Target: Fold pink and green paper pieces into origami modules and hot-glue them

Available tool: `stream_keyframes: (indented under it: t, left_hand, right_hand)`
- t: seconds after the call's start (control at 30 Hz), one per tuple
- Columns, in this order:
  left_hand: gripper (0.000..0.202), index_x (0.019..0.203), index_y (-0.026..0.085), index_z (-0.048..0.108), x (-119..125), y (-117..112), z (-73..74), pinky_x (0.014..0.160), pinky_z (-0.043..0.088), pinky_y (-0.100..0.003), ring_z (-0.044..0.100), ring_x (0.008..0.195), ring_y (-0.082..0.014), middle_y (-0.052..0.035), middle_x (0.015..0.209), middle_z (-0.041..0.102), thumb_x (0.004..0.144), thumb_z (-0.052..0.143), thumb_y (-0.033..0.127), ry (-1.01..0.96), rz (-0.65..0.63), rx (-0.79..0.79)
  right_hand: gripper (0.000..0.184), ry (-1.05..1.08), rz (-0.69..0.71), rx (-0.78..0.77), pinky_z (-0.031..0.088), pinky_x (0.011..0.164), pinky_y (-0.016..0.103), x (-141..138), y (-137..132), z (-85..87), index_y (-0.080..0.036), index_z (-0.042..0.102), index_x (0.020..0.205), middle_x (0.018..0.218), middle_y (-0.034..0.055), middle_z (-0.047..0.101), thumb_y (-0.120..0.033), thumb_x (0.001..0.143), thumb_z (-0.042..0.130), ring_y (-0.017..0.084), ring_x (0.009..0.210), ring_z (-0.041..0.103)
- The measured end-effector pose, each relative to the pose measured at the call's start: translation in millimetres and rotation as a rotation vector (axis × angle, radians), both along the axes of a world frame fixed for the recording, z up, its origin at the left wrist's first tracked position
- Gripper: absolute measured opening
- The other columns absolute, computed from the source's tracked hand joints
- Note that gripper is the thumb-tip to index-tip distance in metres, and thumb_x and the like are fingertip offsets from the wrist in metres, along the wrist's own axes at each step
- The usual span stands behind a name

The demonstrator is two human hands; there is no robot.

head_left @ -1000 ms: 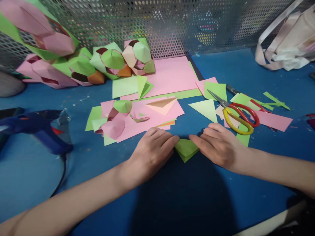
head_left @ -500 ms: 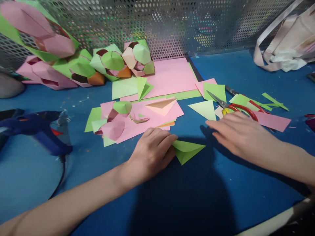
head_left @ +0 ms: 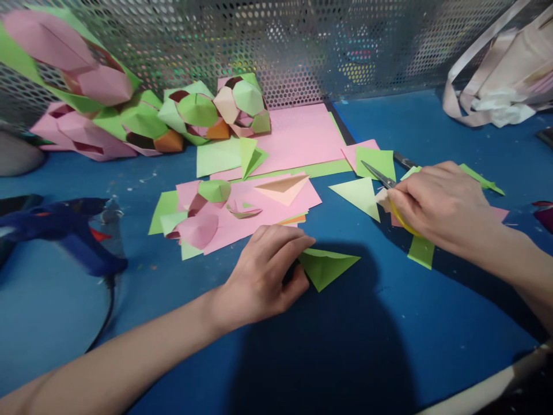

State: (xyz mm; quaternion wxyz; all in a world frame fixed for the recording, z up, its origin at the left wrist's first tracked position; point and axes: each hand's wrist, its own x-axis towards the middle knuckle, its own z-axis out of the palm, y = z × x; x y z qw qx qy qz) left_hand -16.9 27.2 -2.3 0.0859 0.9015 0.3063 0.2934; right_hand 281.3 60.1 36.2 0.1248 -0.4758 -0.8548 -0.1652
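Note:
A folded green paper triangle (head_left: 332,268) lies on the blue table with its left corner at the fingers of my left hand (head_left: 270,268). Those fingers are bent, the thumb sits lower and a little apart, and the corner between them is partly hidden. My right hand (head_left: 444,204) is closed over the scissors (head_left: 380,174). Their metal blades point up and left, and part of a yellow handle shows under the palm. A green strip (head_left: 421,251) sticks out below that hand. Beside the blades are a pale green triangle (head_left: 360,193) and a green square (head_left: 382,163).
Folded pink and green paper shapes (head_left: 196,109) stand along the perforated metal panel (head_left: 302,52). Pink sheets (head_left: 268,216) carry smaller folded pieces. A blue glue gun (head_left: 73,225) with its cord is at the left. A pale bag with ribbon (head_left: 505,75) stands back right.
My right hand has moved right and closed over the scissors, and a green strip now shows below it. My left thumb has spread slightly from the fingers; the green triangle has barely moved.

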Motion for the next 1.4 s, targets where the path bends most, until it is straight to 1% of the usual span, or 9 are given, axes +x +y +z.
stream_keyframes:
  t: [0.2,0.33,0.47,0.57,0.67,0.77,1.0,1.23,1.4]
  left_hand:
    - [0.033,0.107,0.017,0.056,-3.2,0.2,9.8,0.068,0.050,-0.037,0.060,0.082,-0.0212,-0.0094,0.090,0.062,0.079,0.047,0.001,-0.186,-0.030,0.029]
    - [0.029,0.107,0.023,0.059,-4.7,1.0,4.0,0.063,0.050,-0.034,0.060,0.072,-0.0178,-0.0038,0.077,0.063,0.086,0.049,0.006,-0.312,0.086,-0.086]
    - [0.026,0.105,0.023,0.063,-5.9,2.5,-5.5,0.058,0.052,-0.026,0.061,0.063,-0.0116,0.0001,0.075,0.065,0.087,0.054,0.008,-0.381,0.155,-0.201]
    - [0.020,0.101,0.022,0.064,-6.7,4.7,-12.2,0.051,0.047,-0.021,0.054,0.051,-0.0070,0.0040,0.064,0.060,0.088,0.053,0.011,-0.413,0.308,-0.180]
    - [0.019,0.103,0.021,0.061,-6.9,7.4,-14.0,0.060,0.049,-0.026,0.054,0.057,-0.0089,0.0030,0.066,0.057,0.089,0.051,0.014,-0.446,0.393,-0.104]
    - [0.027,0.109,0.021,0.057,-6.0,9.5,-7.9,0.072,0.051,-0.034,0.059,0.079,-0.0159,-0.0038,0.086,0.061,0.085,0.053,0.011,-0.417,0.211,-0.032]
    - [0.036,0.116,0.018,0.055,-2.7,13.7,-5.5,0.088,0.050,-0.044,0.058,0.107,-0.0266,-0.0149,0.116,0.060,0.080,0.062,0.020,-0.039,-0.110,-0.047]
    - [0.018,0.098,0.018,0.059,0.1,15.0,-8.6,0.078,0.052,-0.033,0.062,0.090,-0.0176,-0.0083,0.094,0.065,0.085,0.053,0.008,-0.220,0.005,-0.180]
    - [0.005,0.088,0.018,0.059,5.9,5.0,-4.8,0.054,0.046,-0.023,0.056,0.063,-0.0112,-0.0009,0.074,0.060,0.087,0.054,0.017,-0.350,0.179,-0.410]
  right_hand:
    - [0.039,-0.065,0.001,0.100,0.037,0.069,0.031,8.2,7.6,-1.5,-0.019,0.052,0.057,0.054,0.0017,0.056,-0.038,0.092,0.049,0.015,0.058,0.052]
    - [0.015,-0.088,-0.057,0.139,0.036,0.067,0.032,12.7,12.0,-1.9,-0.017,0.063,0.090,0.078,0.0060,0.068,-0.026,0.089,0.051,0.020,0.072,0.058]
    - [0.032,-0.042,-0.090,0.168,0.037,0.064,0.030,14.8,13.2,-1.2,-0.019,0.059,0.066,0.053,0.0014,0.056,-0.029,0.093,0.046,0.016,0.056,0.052]
    - [0.025,0.004,-0.022,0.179,0.039,0.066,0.031,13.0,12.1,1.4,-0.017,0.062,0.075,0.068,0.0057,0.063,-0.021,0.091,0.044,0.018,0.066,0.055]
    - [0.020,0.093,0.149,0.189,0.040,0.067,0.032,11.4,9.4,5.1,-0.017,0.061,0.073,0.081,0.0083,0.067,-0.012,0.085,0.045,0.019,0.073,0.058]
    - [0.021,0.112,0.166,0.196,0.038,0.065,0.034,10.7,5.6,8.3,-0.018,0.057,0.067,0.069,0.0050,0.065,-0.012,0.083,0.045,0.018,0.067,0.059]
    - [0.020,0.205,0.132,-0.012,0.042,0.078,0.035,-7.9,-5.2,4.5,-0.016,0.064,0.084,0.077,0.0050,0.069,-0.023,0.091,0.046,0.019,0.074,0.062]
    - [0.042,0.393,0.283,-0.358,0.048,0.075,0.038,-41.4,-28.7,-20.2,-0.014,0.056,0.113,0.100,0.0110,0.067,-0.047,0.087,0.053,0.023,0.086,0.062]
    - [0.040,0.808,0.116,-0.635,0.053,0.064,0.029,-58.4,-30.2,-39.7,-0.018,0.045,0.124,0.094,0.0071,0.060,-0.029,0.087,0.056,0.015,0.074,0.060]
